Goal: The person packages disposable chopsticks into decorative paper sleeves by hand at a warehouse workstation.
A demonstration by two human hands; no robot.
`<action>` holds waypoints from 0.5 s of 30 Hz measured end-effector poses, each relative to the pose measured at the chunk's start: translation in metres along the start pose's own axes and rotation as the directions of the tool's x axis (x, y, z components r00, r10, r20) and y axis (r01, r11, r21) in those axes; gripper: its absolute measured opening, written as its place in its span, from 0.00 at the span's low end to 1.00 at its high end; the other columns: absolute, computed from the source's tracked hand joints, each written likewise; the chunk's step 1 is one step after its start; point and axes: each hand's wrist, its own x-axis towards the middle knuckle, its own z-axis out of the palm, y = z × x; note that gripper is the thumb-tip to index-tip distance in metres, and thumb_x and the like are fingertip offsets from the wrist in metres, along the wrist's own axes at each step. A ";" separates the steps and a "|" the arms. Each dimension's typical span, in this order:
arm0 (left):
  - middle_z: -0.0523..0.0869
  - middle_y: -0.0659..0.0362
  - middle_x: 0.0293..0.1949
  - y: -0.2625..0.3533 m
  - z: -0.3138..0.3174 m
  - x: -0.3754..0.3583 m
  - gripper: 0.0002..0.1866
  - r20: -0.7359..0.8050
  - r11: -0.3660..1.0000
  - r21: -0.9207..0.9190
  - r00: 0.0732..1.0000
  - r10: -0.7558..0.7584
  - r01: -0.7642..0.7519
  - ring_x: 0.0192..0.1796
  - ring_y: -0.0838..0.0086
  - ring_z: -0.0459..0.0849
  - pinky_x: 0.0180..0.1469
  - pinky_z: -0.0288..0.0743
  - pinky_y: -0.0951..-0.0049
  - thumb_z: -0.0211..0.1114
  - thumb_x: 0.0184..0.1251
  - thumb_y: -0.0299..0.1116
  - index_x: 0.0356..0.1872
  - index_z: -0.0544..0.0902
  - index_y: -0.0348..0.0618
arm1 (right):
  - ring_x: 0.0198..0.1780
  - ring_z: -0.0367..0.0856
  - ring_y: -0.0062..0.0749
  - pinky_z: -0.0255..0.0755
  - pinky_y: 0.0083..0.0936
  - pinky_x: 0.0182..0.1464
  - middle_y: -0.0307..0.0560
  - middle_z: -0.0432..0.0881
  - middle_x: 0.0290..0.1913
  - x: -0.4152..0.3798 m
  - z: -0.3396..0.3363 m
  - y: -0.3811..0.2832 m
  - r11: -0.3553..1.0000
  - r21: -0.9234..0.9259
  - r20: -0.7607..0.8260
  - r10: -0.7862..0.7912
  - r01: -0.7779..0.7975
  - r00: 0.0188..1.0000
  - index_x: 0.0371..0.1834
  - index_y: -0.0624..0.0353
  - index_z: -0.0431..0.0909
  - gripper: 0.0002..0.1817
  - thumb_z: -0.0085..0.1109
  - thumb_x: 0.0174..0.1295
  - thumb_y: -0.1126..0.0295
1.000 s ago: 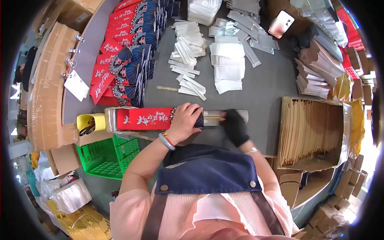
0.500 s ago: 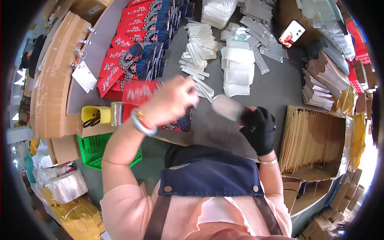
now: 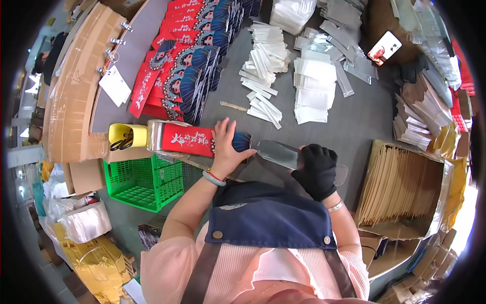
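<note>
My left hand [image 3: 228, 144] lies with fingers spread on a red printed packet [image 3: 187, 140] that has white characters and a dark blue end. Its thumb reaches to the tip of a clear plastic piece [image 3: 277, 153]. In a black fingerless glove, my right hand [image 3: 318, 169] is closed on that plastic piece, and a rounded clear end shows past the glove. Rows of red and blue packets [image 3: 190, 66] overlap beyond my left hand. White strips [image 3: 263, 104] lie loosely heaped in the middle, beside a stack of whitish translucent sleeves [image 3: 314, 91].
A yellow holder with black-handled scissors [image 3: 126, 137] stands at the left table edge, above a green basket [image 3: 147, 185]. To the right is a carton of brown envelopes [image 3: 397, 182]. A phone [image 3: 385, 48] and grey flat pieces [image 3: 344, 25] are at the back.
My left hand has come down from above the table onto the red packet. The right hand keeps the plastic piece, now lower and nearer the left thumb. The whole view has shifted slightly.
</note>
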 end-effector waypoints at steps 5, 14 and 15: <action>0.64 0.42 0.69 0.003 -0.003 0.001 0.51 0.011 1.000 -0.001 1.000 0.001 -0.001 0.72 0.45 0.59 0.73 0.51 0.47 0.85 0.37 0.44 0.66 0.70 0.35 | 0.53 0.76 0.44 0.62 0.44 0.56 0.46 0.79 0.48 0.003 0.028 -0.005 0.994 0.100 0.051 -0.051 0.046 0.997 0.49 0.53 0.79 0.31 0.76 0.39 0.54; 0.79 0.53 0.55 0.018 -0.001 0.075 0.21 0.078 0.939 -0.117 0.940 0.333 -0.323 0.60 0.55 0.74 0.64 0.66 0.54 0.75 0.52 0.30 0.50 0.85 0.44 | 0.57 0.74 0.44 0.62 0.43 0.61 0.46 0.79 0.52 0.019 0.047 0.001 0.980 0.191 -0.194 -0.018 0.056 0.981 0.56 0.53 0.77 0.34 0.76 0.43 0.56; 0.82 0.59 0.45 0.028 0.004 0.089 0.13 0.015 0.919 -0.052 0.920 0.392 -0.391 0.52 0.60 0.77 0.56 0.70 0.57 0.72 0.53 0.27 0.41 0.88 0.48 | 0.56 0.75 0.45 0.64 0.41 0.60 0.47 0.79 0.52 0.010 0.037 0.019 0.986 0.167 -0.284 0.030 0.018 0.958 0.54 0.54 0.78 0.32 0.76 0.43 0.59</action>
